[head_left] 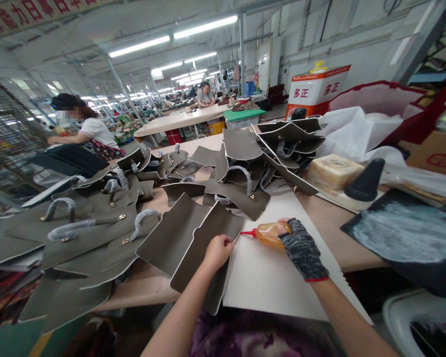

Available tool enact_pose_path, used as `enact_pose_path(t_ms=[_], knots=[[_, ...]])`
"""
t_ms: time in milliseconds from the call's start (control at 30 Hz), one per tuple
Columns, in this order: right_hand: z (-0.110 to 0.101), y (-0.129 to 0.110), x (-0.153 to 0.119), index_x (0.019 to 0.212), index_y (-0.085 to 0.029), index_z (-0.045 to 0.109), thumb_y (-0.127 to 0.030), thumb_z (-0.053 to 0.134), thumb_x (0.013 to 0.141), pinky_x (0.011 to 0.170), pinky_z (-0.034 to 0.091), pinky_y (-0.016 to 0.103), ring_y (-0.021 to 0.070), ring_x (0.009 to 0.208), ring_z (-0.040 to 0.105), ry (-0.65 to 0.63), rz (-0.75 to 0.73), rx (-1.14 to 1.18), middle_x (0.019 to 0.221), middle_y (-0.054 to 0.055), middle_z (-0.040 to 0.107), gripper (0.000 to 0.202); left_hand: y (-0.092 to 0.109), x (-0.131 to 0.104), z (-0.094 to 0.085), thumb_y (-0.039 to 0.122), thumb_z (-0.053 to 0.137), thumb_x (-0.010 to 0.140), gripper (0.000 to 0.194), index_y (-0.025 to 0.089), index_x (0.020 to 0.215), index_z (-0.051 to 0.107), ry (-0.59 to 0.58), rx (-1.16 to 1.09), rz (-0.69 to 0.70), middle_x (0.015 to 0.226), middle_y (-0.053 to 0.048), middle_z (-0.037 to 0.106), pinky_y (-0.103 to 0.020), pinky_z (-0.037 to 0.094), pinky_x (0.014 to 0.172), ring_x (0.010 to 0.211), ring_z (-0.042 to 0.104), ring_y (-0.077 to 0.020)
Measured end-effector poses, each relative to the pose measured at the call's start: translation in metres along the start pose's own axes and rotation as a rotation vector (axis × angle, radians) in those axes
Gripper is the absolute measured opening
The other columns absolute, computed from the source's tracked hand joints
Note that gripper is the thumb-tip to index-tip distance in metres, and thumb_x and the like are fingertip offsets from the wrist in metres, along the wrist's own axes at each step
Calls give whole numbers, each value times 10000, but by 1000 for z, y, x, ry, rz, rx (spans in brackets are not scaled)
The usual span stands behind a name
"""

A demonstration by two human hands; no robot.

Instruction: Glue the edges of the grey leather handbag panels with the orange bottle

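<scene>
Our left hand (217, 250) pinches a stiff olive leather panel (204, 253) while our gloved right hand (301, 248) closes its grip around a soft amber glue bottle (268, 234).

Two hands were seen at the lower centre: a bare left hand (217, 250) and a gloved right hand (301, 248). One glue bottle (268, 233) was counted, with one black cone (366, 181) at right. Two seated people were counted at upper left and upper centre. The grey leather panels (193, 238) were too many and too overlapped to be counted.
</scene>
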State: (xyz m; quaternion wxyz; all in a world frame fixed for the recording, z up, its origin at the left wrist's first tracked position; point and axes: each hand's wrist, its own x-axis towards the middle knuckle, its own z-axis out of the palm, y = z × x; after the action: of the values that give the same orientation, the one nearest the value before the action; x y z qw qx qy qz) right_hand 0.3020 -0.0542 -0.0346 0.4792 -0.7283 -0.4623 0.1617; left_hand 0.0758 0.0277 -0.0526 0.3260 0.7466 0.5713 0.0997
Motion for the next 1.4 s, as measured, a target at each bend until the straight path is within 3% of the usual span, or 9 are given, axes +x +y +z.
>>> enact_pose_path(t_ms=[200,600,1133,1400], knots=[[-6,-3,-13,964,-227,551,-544,433,828,868,457,494,323,913,593,-109,-3,53,972,132,621,365,-2,1,2,168,542,778,193,144,855,717,8,-8,11,782,-46,703,-235,423,643,721,626,-158],[-8,-8,-46,961,-208,569,-548,439,849,894,463,491,311,934,598,-146,-11,73,972,128,633,381,-3,-1,2,186,544,789,212,150,893,725,16,-7,11,757,-46,701,-245,451,668,708,632,-160],[-4,-4,-93,977,-219,580,-567,447,854,888,451,447,271,924,597,-263,96,133,967,89,645,393,-1,-4,2,172,544,785,221,139,905,727,17,-12,26,800,-56,718,-238,461,671,733,639,-162],[1,0,-86,928,-213,592,-551,446,836,851,468,459,280,874,609,-261,73,132,908,93,651,379,-2,-4,2,192,548,793,224,143,919,727,15,-16,16,828,-60,721,-237,460,668,735,642,-162]])
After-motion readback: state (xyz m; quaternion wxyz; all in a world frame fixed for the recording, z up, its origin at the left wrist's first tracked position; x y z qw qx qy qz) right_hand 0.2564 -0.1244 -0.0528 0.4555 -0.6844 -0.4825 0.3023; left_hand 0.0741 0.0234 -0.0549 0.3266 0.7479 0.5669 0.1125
